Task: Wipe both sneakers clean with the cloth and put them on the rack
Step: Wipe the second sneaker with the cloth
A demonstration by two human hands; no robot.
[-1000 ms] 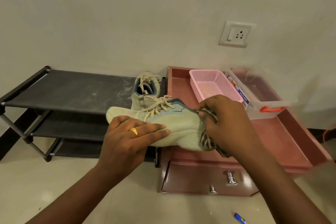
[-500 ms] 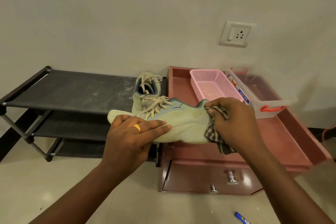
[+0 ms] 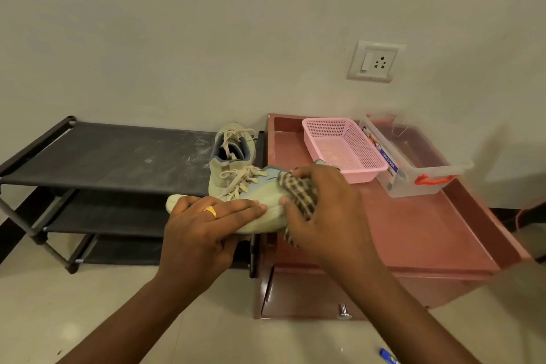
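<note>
The pale green, blue-trimmed sneaker (image 3: pixel 270 217) with cream laces is held near the rack's (image 3: pixel 112 154) right end, left hand (image 3: pixel 204 227) fingers wrapped over its toe, right hand (image 3: pixel 325 210) clutching the checked cloth (image 3: pixel 298 192) against its heel half, other sneaker (image 3: pixel 233 145) on the top shelf.

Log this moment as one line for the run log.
phase: wiping | left hand: holding sneaker | right hand: pressing cloth on sneaker | other sneaker: on rack
</note>
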